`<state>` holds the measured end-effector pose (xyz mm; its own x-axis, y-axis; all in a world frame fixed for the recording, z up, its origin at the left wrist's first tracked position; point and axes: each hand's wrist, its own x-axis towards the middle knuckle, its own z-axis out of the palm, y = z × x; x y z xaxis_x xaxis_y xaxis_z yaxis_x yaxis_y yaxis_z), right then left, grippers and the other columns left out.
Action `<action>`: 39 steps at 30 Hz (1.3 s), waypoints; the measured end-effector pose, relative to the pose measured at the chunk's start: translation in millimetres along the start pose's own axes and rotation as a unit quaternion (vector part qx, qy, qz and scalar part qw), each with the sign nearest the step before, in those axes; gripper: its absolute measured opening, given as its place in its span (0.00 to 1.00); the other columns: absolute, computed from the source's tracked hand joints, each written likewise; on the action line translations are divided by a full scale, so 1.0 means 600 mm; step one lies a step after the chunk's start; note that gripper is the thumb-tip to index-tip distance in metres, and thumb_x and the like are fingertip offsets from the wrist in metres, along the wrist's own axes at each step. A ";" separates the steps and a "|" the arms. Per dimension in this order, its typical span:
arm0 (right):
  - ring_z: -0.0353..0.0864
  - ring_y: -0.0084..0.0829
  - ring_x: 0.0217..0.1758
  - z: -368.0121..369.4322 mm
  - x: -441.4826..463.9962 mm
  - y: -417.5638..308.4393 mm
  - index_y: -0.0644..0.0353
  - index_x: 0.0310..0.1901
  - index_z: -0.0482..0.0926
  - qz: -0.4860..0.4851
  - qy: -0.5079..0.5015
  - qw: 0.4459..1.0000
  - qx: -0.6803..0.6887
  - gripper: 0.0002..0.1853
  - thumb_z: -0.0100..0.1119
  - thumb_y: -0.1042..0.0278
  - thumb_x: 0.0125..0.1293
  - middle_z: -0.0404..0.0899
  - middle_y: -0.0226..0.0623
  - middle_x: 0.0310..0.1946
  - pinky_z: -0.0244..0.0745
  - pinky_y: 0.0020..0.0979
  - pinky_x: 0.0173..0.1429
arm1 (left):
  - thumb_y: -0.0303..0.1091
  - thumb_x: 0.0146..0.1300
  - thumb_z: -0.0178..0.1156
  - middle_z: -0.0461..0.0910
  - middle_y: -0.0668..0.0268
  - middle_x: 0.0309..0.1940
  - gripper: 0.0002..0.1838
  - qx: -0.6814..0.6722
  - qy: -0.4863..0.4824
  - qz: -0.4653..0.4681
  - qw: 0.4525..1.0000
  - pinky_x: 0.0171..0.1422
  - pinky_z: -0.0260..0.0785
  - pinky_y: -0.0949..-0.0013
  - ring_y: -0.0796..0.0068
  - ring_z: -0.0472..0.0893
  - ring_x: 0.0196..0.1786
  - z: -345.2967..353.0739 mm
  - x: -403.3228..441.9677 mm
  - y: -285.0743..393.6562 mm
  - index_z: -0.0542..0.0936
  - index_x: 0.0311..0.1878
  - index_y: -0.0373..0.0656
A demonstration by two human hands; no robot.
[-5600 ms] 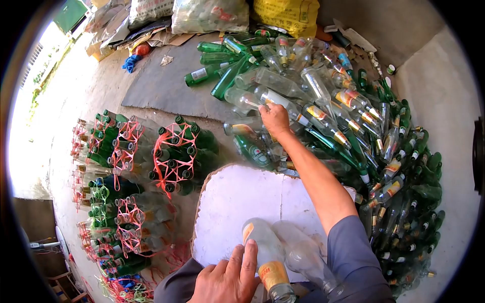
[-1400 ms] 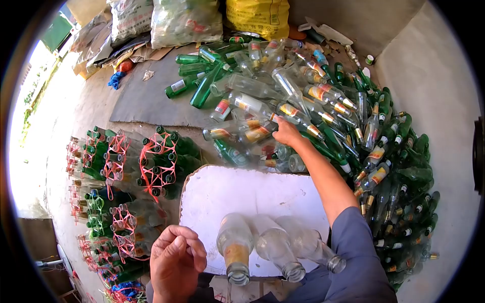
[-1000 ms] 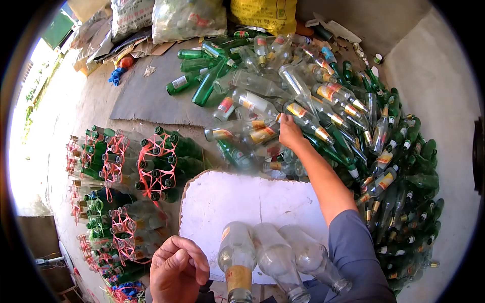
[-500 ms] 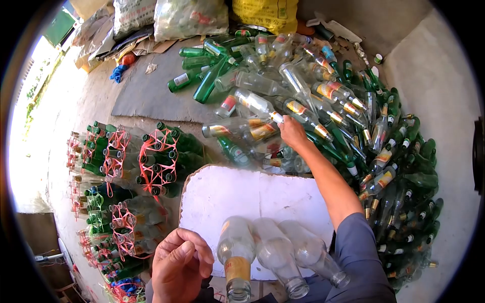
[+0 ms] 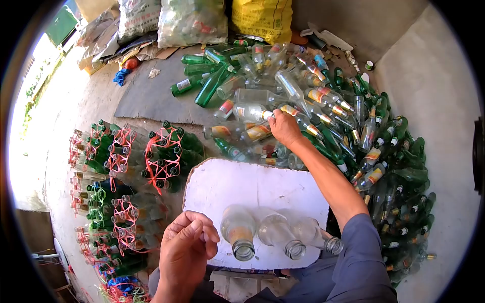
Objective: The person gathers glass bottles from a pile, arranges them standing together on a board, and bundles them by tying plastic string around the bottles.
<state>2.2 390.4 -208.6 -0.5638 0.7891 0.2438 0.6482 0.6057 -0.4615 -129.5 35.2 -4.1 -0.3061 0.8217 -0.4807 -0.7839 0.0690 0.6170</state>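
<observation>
Among the heaped bottles, my right hand (image 5: 284, 126) has its fingers closed round the neck of a clear glass bottle (image 5: 248, 112) with a pale neck label. The bottle lies tilted, its base pointing left. My left hand (image 5: 188, 245) is loosely curled near the front left of a white board (image 5: 252, 182), with nothing visible in its fingers. Close to that hand stands a clear bottle (image 5: 237, 219) with an orange label. Beside it are a second clear bottle (image 5: 274, 230) and a third clear bottle (image 5: 304, 230), all with open mouths toward me.
Bundles of bottles (image 5: 164, 154) tied with pink string stand on the left. A large pile of green and clear bottles (image 5: 404, 177) runs along the right wall (image 5: 439, 101). Filled sacks (image 5: 194, 22) and a yellow bag (image 5: 261, 20) are at the back. Grey sheeting (image 5: 151, 98) covers some floor.
My right hand has moved slightly left in view, still on the bottle's neck. The view has shifted, so the bottles on the board appear higher. My left hand keeps its curled shape.
</observation>
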 end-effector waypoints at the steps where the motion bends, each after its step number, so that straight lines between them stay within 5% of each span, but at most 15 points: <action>1: 0.78 0.58 0.42 -0.018 -0.006 -0.012 0.67 0.34 0.76 0.005 -0.019 1.000 0.003 0.13 0.54 0.63 0.64 0.78 0.59 0.35 0.72 0.53 0.48 | 0.33 0.68 0.56 0.80 0.56 0.26 0.10 -0.009 -0.003 0.002 1.000 0.28 0.68 0.76 0.74 0.75 0.22 0.001 -0.001 0.000 0.77 0.40 0.33; 11: 0.77 0.59 0.36 -0.191 -0.044 -0.110 0.67 0.30 0.76 -0.049 -0.041 0.998 -0.002 0.13 0.57 0.63 0.61 0.79 0.57 0.30 0.72 0.52 0.43 | 0.34 0.69 0.55 0.80 0.59 0.26 0.10 0.006 0.003 0.006 1.000 0.26 0.65 0.76 0.77 0.74 0.23 0.002 0.002 0.000 0.76 0.39 0.35; 12: 0.77 0.52 0.25 -0.209 -0.047 -0.118 0.66 0.29 0.74 -0.090 -0.007 0.996 0.008 0.14 0.61 0.63 0.64 0.76 0.53 0.21 0.69 0.45 0.30 | 0.34 0.69 0.55 0.80 0.59 0.26 0.10 0.005 0.005 0.008 1.000 0.26 0.64 0.76 0.77 0.74 0.23 0.003 0.004 0.000 0.76 0.39 0.36; 17: 0.71 0.40 0.20 -0.313 -0.061 -0.202 0.67 0.29 0.76 -0.099 -0.053 0.992 0.056 0.14 0.65 0.63 0.61 0.73 0.48 0.18 0.65 0.37 0.27 | 0.36 0.70 0.55 0.80 0.60 0.29 0.10 0.032 -0.013 0.049 0.998 0.29 0.63 0.76 0.76 0.75 0.26 -0.003 0.023 -0.009 0.76 0.42 0.37; 22: 0.73 0.44 0.21 -0.335 -0.085 -0.259 0.67 0.29 0.77 -0.198 -0.055 0.977 0.060 0.13 0.66 0.64 0.59 0.74 0.49 0.20 0.68 0.39 0.29 | 0.44 0.70 0.52 0.81 0.63 0.41 0.16 0.089 0.005 0.055 0.994 0.47 0.69 0.71 0.73 0.79 0.45 0.010 0.037 -0.014 0.76 0.48 0.40; 25: 0.74 0.48 0.22 -0.342 -0.096 -0.277 0.66 0.29 0.76 -0.233 -0.037 0.971 0.034 0.13 0.67 0.65 0.58 0.75 0.49 0.20 0.69 0.40 0.29 | 0.46 0.70 0.51 0.82 0.62 0.43 0.17 0.082 0.019 0.057 0.995 0.50 0.68 0.70 0.72 0.79 0.47 0.015 0.045 -0.018 0.77 0.49 0.41; 32: 0.65 0.28 0.16 -0.421 -0.103 -0.338 0.65 0.26 0.77 -0.144 -0.075 0.986 0.047 0.13 0.69 0.64 0.56 0.70 0.40 0.14 0.63 0.32 0.23 | 0.46 0.72 0.49 0.82 0.61 0.49 0.19 0.081 0.036 0.085 0.992 0.55 0.67 0.68 0.70 0.78 0.54 0.015 0.059 -0.019 0.78 0.50 0.41; 35: 0.74 0.54 0.22 -0.410 -0.109 -0.346 0.69 0.21 0.74 -0.149 -0.101 0.979 0.097 0.18 0.66 0.61 0.56 0.72 0.55 0.17 0.68 0.45 0.29 | 0.48 0.72 0.48 0.80 0.60 0.53 0.21 0.095 0.017 0.105 0.990 0.61 0.64 0.66 0.68 0.76 0.59 0.017 0.061 -0.023 0.78 0.53 0.41; 39: 0.77 0.54 0.24 -0.393 -0.117 -0.362 0.70 0.22 0.76 -0.145 -0.153 0.972 0.107 0.19 0.66 0.60 0.55 0.74 0.56 0.18 0.72 0.45 0.31 | 0.49 0.71 0.49 0.79 0.58 0.56 0.23 0.123 -0.008 0.134 0.983 0.65 0.61 0.64 0.67 0.74 0.63 0.026 0.056 -0.026 0.77 0.56 0.40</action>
<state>21.9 227.4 75.3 -0.8540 0.5013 0.1392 0.3371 0.7370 -0.5859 -119.1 70.9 -20.0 -0.4734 0.8376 -0.2724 -0.5221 -0.0177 0.8527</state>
